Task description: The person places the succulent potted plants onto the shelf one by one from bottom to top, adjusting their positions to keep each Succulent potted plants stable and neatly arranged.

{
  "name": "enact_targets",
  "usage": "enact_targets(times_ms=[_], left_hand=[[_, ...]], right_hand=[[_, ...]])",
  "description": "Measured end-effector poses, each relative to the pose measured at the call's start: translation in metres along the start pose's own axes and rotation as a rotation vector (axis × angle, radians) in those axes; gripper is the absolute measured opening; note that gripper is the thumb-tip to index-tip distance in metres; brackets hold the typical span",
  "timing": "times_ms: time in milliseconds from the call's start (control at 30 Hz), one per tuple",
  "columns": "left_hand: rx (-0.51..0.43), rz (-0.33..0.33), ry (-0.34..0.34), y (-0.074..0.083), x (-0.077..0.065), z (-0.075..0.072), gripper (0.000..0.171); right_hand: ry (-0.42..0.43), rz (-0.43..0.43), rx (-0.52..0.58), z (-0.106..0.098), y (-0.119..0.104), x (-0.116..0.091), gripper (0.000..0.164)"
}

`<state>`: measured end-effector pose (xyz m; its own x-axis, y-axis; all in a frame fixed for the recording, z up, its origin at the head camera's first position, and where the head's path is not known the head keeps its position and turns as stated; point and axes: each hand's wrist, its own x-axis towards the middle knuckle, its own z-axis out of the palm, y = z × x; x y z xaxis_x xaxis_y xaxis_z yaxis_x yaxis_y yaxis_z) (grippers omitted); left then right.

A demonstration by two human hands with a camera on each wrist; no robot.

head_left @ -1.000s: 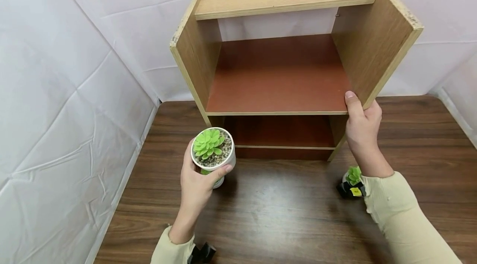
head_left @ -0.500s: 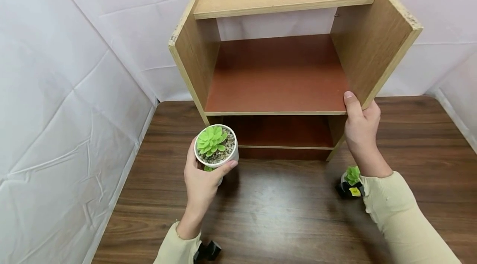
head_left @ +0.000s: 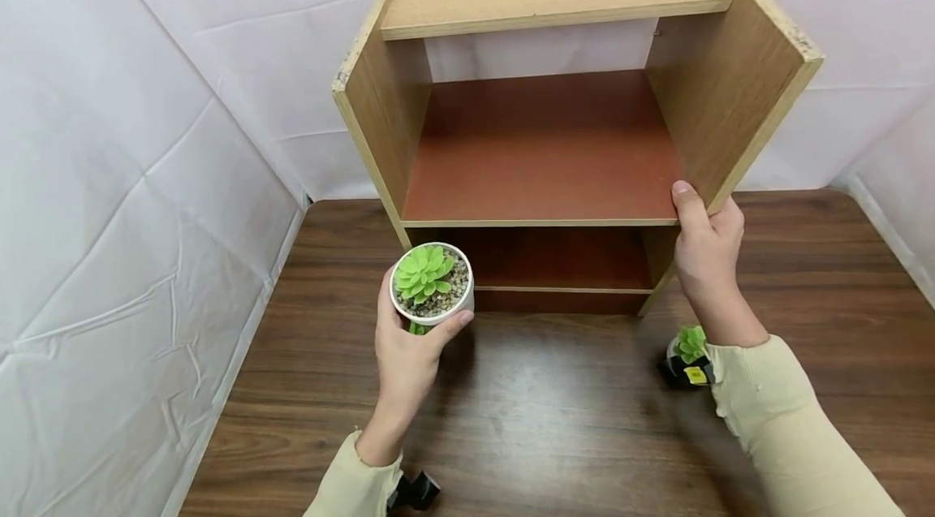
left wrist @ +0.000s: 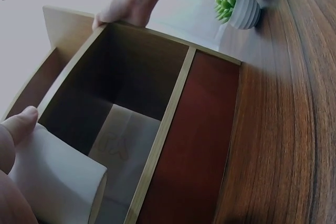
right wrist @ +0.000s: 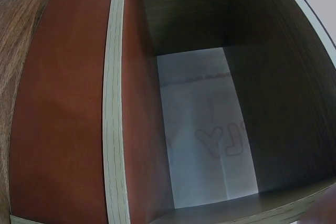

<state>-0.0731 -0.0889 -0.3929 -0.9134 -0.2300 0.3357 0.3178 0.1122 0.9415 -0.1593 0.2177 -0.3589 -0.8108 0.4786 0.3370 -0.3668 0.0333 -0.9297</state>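
My left hand [head_left: 409, 355] grips a white pot [head_left: 467, 308] holding a green succulent [head_left: 424, 275] set in pebbles, in front of the lower left of a wooden shelf unit [head_left: 544, 152]. Below that pot, a bit of another green plant [head_left: 419, 329] shows; what it stands on is hidden. My right hand [head_left: 707, 249] holds the unit's right side panel, its thumb on the middle shelf's front edge and its fingers behind the panel. In the left wrist view, the smooth white pot [left wrist: 58, 177] is beside the unit's lower opening.
To the right, a potted succulent [head_left: 689, 344] stands partly behind my right wrist camera [head_left: 685, 372]. Two ribbed white pots [left wrist: 245, 11] with succulents stand there in the left wrist view. The dark wooden table [head_left: 540, 403] backs onto white sheeting [head_left: 146, 176].
My left hand has carried the potted succulent slightly right and upward. My right hand keeps its hold on the panel, and the shelf unit shifts barely, if at all.
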Motion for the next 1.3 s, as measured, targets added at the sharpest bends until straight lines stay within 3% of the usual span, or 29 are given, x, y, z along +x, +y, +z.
enact_targets(times_ms=[167, 533, 633, 867, 1300], left_hand=[[-0.002, 0.005, -0.006, -0.015, 0.000, 0.000, 0.090], [-0.004, -0.006, 0.019, -0.016, 0.002, 0.015, 0.089], [-0.027, -0.003, 0.027, -0.013, 0.001, 0.019, 0.090], [-0.079, -0.013, 0.025, 0.014, 0.000, 0.027, 0.088], [-0.082, -0.022, 0.055, 0.013, 0.006, 0.036, 0.087]], right_hand=[[0.000, 0.015, -0.020, 0.000, 0.000, 0.000, 0.010], [0.008, -0.001, -0.007, -0.001, 0.002, -0.001, 0.012], [0.008, -0.007, 0.008, -0.002, 0.001, -0.002, 0.013], [0.014, -0.032, 0.020, -0.003, 0.000, -0.002, 0.013], [0.018, -0.035, 0.027, -0.002, 0.000, -0.003, 0.011]])
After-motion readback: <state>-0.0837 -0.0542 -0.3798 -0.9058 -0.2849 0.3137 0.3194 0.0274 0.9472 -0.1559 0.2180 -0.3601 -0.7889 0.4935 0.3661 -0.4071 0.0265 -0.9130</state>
